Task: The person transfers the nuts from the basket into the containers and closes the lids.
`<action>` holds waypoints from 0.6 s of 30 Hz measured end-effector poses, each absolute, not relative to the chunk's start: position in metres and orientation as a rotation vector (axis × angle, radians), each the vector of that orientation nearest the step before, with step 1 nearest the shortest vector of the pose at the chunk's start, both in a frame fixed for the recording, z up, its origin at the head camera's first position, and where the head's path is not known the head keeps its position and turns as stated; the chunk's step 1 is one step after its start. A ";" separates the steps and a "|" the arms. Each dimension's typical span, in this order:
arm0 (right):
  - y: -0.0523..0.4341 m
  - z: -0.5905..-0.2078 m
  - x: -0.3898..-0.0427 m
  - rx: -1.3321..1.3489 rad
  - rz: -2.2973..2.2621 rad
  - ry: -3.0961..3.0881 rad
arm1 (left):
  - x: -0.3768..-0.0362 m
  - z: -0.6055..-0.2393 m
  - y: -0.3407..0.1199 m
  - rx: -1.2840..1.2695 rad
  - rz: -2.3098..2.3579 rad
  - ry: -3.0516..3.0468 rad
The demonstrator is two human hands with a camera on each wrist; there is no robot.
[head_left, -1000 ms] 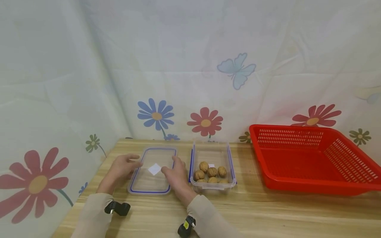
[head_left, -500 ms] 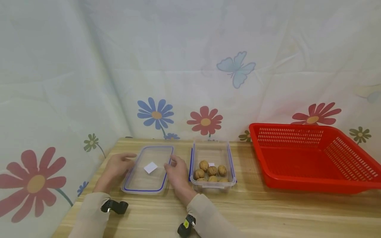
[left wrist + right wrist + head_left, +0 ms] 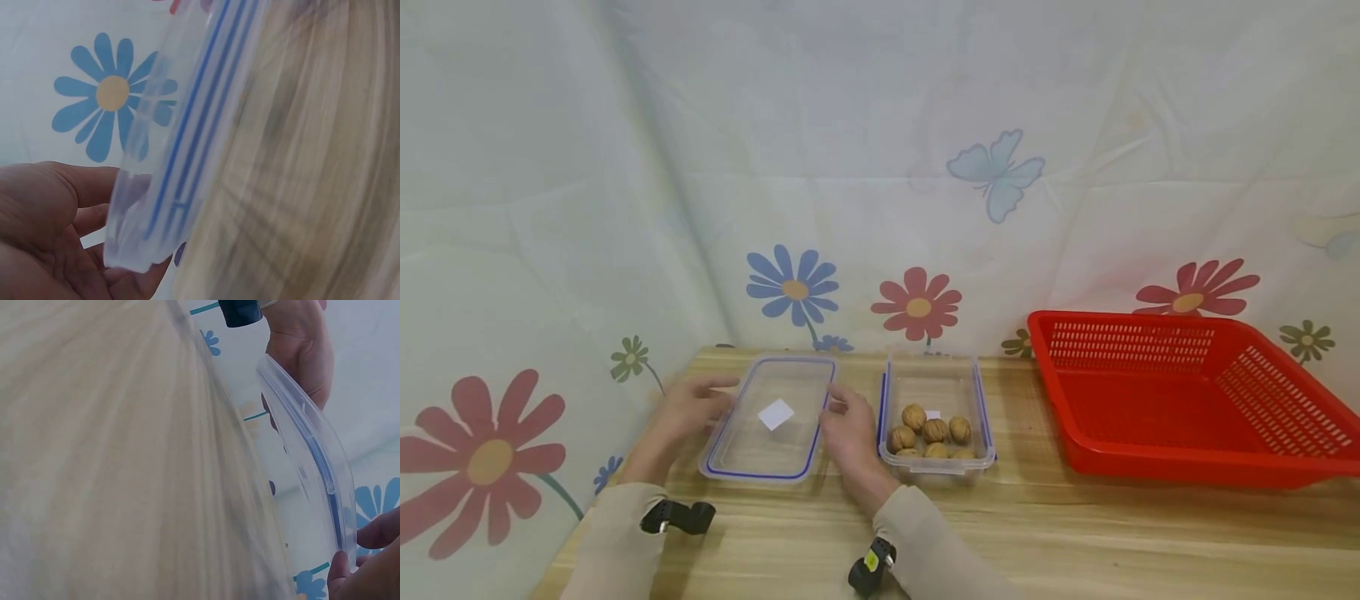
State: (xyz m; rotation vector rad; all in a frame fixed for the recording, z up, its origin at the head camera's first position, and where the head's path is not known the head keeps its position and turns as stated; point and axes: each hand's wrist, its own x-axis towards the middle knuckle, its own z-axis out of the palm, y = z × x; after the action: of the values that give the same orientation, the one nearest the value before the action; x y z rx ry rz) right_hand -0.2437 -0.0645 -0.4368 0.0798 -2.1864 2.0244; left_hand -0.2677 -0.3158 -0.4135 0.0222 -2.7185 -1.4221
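Left hand (image 3: pixel 688 412) and right hand (image 3: pixel 848 427) pinch the clear lid (image 3: pixel 767 421) by its long edges above the surface (image 3: pixel 1075 533), beside the walnut container (image 3: pixel 936 421); its white label (image 3: pixel 776 413) shows no readable writing. Left wrist view: fingers (image 3: pixel 81 206) curl around the blue-lined rim. Right wrist view: fingertips (image 3: pixel 340 567) grip the lid's edge.

Perhaps home: flowered cloth (image 3: pixel 880 167), wooden table (image 3: pixel 1075 533).

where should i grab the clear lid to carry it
By its two long edges, one hand from each side. The lid is flat, wide and thin, so the left hand and right hand pinching opposite blue-lined rims should keep it level.
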 end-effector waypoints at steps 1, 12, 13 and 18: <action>-0.064 -0.436 -0.244 0.084 2.029 -2.183 | -0.268 -0.413 -0.316 0.029 -1.428 -2.723; -0.053 -0.418 -0.246 0.113 1.991 -2.205 | -0.269 -0.406 -0.311 0.040 -1.533 -2.681; -0.052 -0.416 -0.246 0.114 1.992 -2.210 | -0.268 -0.404 -0.310 0.045 -1.532 -2.682; -0.044 -0.408 -0.247 0.109 2.022 -2.242 | -0.266 -0.398 -0.304 0.032 -1.500 -2.686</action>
State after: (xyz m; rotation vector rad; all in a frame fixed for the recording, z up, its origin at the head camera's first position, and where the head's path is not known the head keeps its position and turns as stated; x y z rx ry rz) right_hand -0.2468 -0.0439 -0.4078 0.1089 -2.2418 2.0219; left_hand -0.2664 -0.3038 -0.3980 0.0319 -2.6862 -1.5000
